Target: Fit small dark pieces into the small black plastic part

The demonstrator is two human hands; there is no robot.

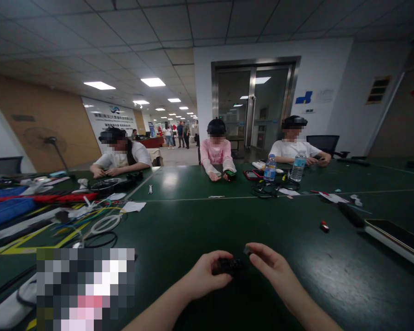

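My left hand (206, 276) is closed around a small black object (230, 265) with an uneven surface, too dark to name its kind. To its right, my right hand (272, 267) pinches a tiny dark grey piece (247, 251) between thumb and fingertips. A narrow gap separates that piece from the black object. Both hands are over the near part of the dark green table (193, 225). A small red and black item (324, 226) lies farther off to the right.
Tangled cables (105, 224), blue trays (8, 211) and a white paper (134, 207) cover the left side. Two water bottles (298, 166) stand at the back right. A flat device with a dark top (400, 236) lies at right. Three people sit across the table.
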